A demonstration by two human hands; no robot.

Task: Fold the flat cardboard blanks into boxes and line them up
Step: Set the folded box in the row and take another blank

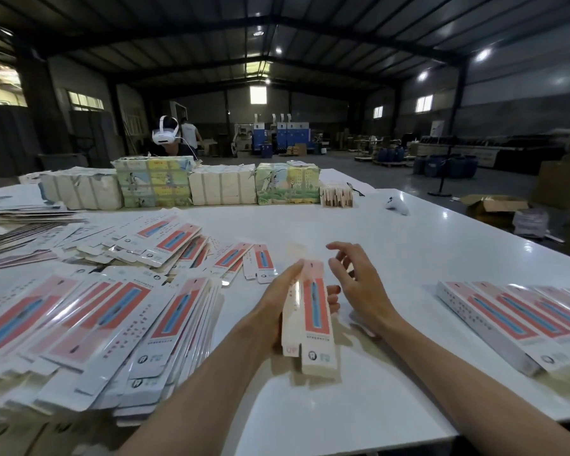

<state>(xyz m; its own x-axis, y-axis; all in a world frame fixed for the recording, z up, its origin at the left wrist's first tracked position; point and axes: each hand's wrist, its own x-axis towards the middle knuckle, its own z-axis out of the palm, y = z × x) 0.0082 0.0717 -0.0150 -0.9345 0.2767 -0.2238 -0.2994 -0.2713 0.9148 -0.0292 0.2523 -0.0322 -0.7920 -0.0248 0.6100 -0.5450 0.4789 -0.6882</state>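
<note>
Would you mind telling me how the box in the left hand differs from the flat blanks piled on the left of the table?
The held box is opened into a tube with a side wall showing; the flat blanks are collapsed. The held box is single and lifted off the table, gripped by the left hand; the flat blanks lie in overlapping stacks on it. Both carry the same red and blue print.

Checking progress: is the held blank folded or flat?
Folded up: the box in the left hand shows a front and a side face.
</note>
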